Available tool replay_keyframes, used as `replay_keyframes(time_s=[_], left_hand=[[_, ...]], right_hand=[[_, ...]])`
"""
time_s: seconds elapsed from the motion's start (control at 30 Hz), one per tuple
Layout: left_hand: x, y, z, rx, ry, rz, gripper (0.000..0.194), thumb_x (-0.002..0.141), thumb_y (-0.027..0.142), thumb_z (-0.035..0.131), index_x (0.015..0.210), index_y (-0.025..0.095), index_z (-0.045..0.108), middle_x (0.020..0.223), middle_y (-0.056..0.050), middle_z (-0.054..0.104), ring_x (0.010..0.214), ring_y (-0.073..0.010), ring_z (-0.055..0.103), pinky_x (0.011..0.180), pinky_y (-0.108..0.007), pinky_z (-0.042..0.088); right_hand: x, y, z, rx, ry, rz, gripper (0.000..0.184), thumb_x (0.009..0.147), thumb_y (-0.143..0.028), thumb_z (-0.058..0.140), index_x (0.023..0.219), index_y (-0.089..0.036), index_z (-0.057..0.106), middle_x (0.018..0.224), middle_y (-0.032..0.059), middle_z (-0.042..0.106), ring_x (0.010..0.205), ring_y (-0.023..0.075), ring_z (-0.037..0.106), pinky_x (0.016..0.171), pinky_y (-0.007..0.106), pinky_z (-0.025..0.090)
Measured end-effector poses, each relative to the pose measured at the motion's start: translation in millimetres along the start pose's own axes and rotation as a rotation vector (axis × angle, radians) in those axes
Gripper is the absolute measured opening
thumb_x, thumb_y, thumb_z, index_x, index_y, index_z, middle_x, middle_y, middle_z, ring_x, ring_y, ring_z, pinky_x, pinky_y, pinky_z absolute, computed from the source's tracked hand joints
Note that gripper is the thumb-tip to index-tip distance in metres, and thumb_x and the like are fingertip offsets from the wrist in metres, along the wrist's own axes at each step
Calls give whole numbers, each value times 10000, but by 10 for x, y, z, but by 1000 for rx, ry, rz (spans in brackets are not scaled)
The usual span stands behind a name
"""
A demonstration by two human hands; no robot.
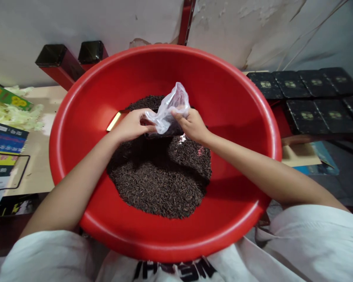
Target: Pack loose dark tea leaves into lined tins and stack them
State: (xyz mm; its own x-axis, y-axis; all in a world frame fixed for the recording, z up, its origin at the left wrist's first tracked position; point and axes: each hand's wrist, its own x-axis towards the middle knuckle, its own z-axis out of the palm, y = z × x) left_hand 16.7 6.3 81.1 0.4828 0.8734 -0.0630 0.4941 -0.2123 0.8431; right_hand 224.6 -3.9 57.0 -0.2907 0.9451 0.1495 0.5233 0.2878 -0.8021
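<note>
A clear plastic bag [174, 101] rises crumpled between my hands over a large red basin [238, 164]. My left hand [133, 124] pinches the bag's left edge between thumb and fingers. On the other side my right hand [195, 124] is closed on the bag near its upper right. Under the bag is the dark rim of a container [160, 135], partly hidden by my hands. Dark, dry tea-like pieces [164, 188] lie heaped in the basin around it. A gold-coloured edge [114, 121] shows beside my left wrist; I cannot tell what it belongs to.
Several black-topped tins [290, 84] stand in rows at the right. Two tall red tins [59, 64] with dark tops are behind the basin at left. A green box [10, 98] and printed packaging [6, 145] lie on the left table [41, 168]. A wall [106, 23] rises behind.
</note>
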Motion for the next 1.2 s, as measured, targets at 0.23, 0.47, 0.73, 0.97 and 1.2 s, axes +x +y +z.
replay_keyframes(time_s=[0.23, 0.47, 0.73, 0.97, 1.2], left_hand=[[31, -29, 220, 355, 248, 176, 266, 731, 435, 625, 710, 171, 589, 824, -38, 634, 807, -218, 590, 759, -343, 458], [11, -125, 320, 98, 325, 126, 567, 707, 327, 726, 1196, 199, 469, 1046, -62, 672, 901, -202, 653, 779, -298, 512], [1, 36, 335, 486, 328, 152, 267, 771, 384, 678, 673, 166, 558, 887, -57, 612, 902, -223, 557, 842, -365, 462], [-30, 116, 219, 286, 24, 146, 195, 770, 230, 593, 930, 127, 635, 897, -53, 663, 834, -201, 598, 811, -341, 468], [-27, 82, 199, 228, -22, 168, 54, 746, 177, 650, 786, 171, 686, 829, -10, 671, 864, -191, 602, 833, -336, 459]], right_hand=[[-75, -23, 83, 188, 123, -78, 518, 796, -610, 552, 1011, -143, 619, 1008, 95, 678, 908, 200, 619, 844, 360, 482], [-73, 50, -56, 46, -259, -392, 618, 825, -724, 393, 1028, -199, 649, 1156, 94, 619, 1087, 234, 553, 966, 424, 404], [-88, 11, 20, -288, -109, -314, 401, 942, -407, 400, 734, -165, 643, 871, 73, 626, 862, 189, 499, 783, 344, 339], [-4, -14, 70, 202, 45, 159, 354, 820, -487, 575, 721, -147, 583, 649, -2, 542, 613, 105, 468, 597, 258, 332], [-41, -4, 153, 238, 148, 151, 93, 771, -240, 603, 732, -160, 577, 663, -6, 590, 615, 109, 505, 603, 257, 363]])
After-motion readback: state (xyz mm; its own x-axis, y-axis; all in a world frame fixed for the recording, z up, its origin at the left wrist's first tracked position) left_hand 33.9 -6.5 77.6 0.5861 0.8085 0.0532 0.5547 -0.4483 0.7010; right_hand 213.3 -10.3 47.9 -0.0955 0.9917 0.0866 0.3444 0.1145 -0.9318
